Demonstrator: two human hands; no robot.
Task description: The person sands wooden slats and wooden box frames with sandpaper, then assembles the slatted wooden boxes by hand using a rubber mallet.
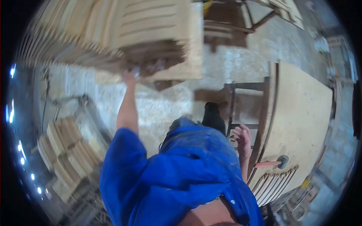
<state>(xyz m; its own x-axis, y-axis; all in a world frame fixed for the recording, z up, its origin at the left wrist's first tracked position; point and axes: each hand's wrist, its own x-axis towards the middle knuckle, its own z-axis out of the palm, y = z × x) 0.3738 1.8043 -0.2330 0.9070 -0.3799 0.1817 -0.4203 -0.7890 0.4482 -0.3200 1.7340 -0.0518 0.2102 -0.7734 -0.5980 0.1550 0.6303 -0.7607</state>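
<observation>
I see my left hand (130, 75) stretched out and gripping the underside of a blurred stack of wooden slats (151, 34) held up ahead, while my right hand (243, 137) hangs loosely open beside the workbench (301, 113).

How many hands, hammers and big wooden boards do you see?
Bare hands: 2, the left hand reaching up to the blurred stack of pale wooden slats, the right hand open
Red-handled hammer: 1
Large pale plywood board: 1
Total: 4
</observation>
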